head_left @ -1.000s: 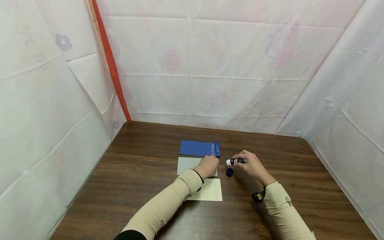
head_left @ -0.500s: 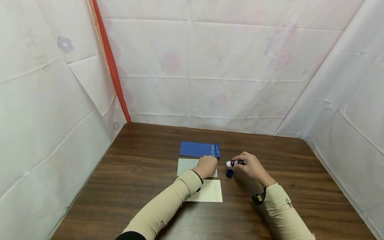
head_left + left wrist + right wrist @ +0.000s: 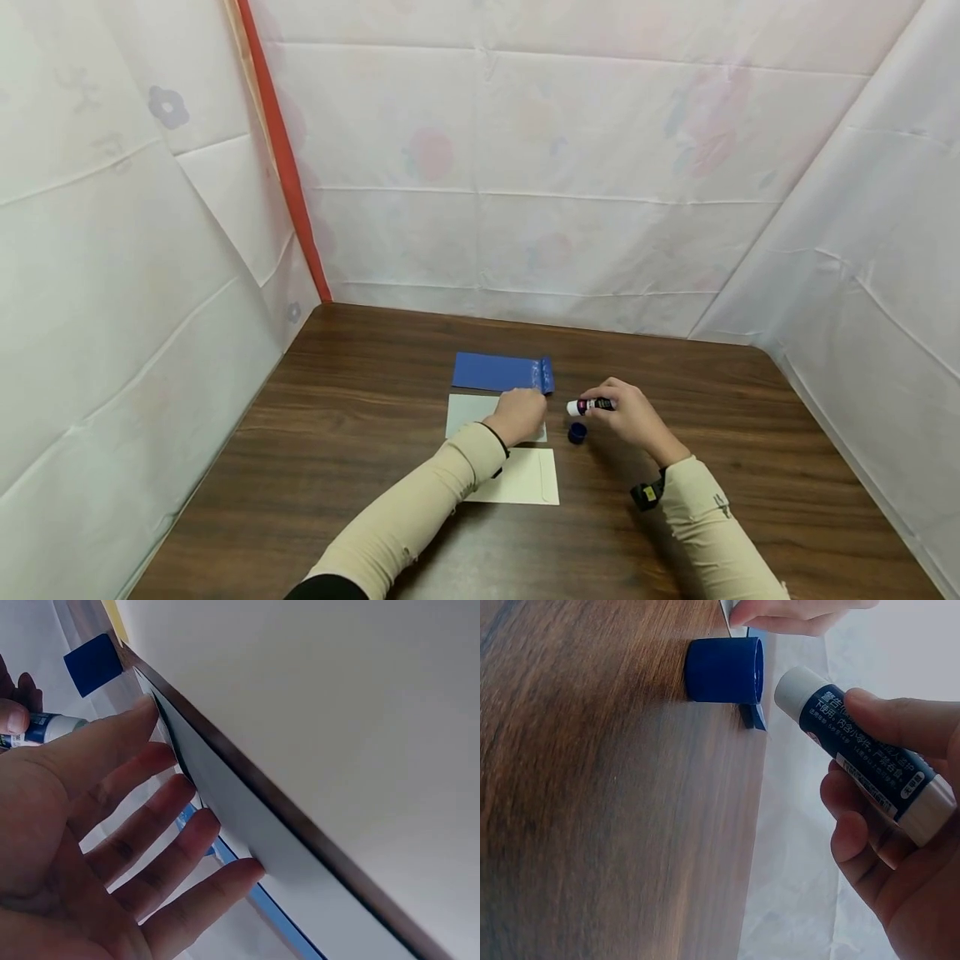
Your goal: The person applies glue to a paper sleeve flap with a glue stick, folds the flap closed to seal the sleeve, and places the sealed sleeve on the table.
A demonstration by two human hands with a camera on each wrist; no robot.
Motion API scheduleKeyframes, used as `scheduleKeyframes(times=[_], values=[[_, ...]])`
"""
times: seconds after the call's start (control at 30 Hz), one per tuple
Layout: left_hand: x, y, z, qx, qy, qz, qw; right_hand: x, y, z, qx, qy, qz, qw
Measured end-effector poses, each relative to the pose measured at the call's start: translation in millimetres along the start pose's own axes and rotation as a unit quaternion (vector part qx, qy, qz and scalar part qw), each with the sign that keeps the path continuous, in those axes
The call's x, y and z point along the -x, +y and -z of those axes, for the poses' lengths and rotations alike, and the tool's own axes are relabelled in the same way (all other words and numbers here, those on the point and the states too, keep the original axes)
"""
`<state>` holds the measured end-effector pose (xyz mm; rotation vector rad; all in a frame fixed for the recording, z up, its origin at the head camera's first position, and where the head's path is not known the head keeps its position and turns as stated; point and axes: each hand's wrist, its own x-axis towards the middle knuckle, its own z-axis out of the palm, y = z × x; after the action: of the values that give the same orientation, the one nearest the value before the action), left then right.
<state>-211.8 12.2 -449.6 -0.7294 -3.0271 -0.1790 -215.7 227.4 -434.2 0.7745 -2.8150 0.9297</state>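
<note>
At the right edge of a pale grey envelope (image 3: 470,410) is my left hand (image 3: 519,415). In the left wrist view its thumb and fingertips (image 3: 251,868) are at the envelope's edge, where a narrow dark gap shows a slightly lifted flap. My right hand (image 3: 628,412) grips an uncapped glue stick (image 3: 870,750) between thumb and fingers, its white end towards the left. Just below the glue stick, its dark blue cap (image 3: 577,433) stands on the table. A blue envelope (image 3: 495,372) lies beyond the grey one, with white smears beside its curled-up flap (image 3: 547,375).
Nearest me lies a cream envelope (image 3: 525,479), partly under my left forearm. The brown wooden table (image 3: 337,417) is enclosed by white cloth (image 3: 525,250) at the back and both sides. A red strip (image 3: 281,158) runs down the back left corner.
The head view shifts slightly. Both hands, the glue stick and the envelopes stay about where they were.
</note>
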Motion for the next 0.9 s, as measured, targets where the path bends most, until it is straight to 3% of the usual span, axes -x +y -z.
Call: scheduleKeyframes(times=[0.43, 0.63, 0.9], values=[[-1.0, 1.3, 0.4, 0.001, -0.034, -0.006, 0.9994, 2.0, -0.3, 0.6, 0.0, -0.005, -0.015, 1.0], [0.6, -1.5, 1.3, -0.009, -0.034, -0.017, 0.9992, 3.1, -0.4, 0.1, -0.002, 0.0, -0.009, 1.0], [7.1, -6.1, 8.5, 0.045, -0.041, -0.021, 0.998, 3.1, -0.5, -1.5, -0.002, 0.004, -0.006, 1.0]])
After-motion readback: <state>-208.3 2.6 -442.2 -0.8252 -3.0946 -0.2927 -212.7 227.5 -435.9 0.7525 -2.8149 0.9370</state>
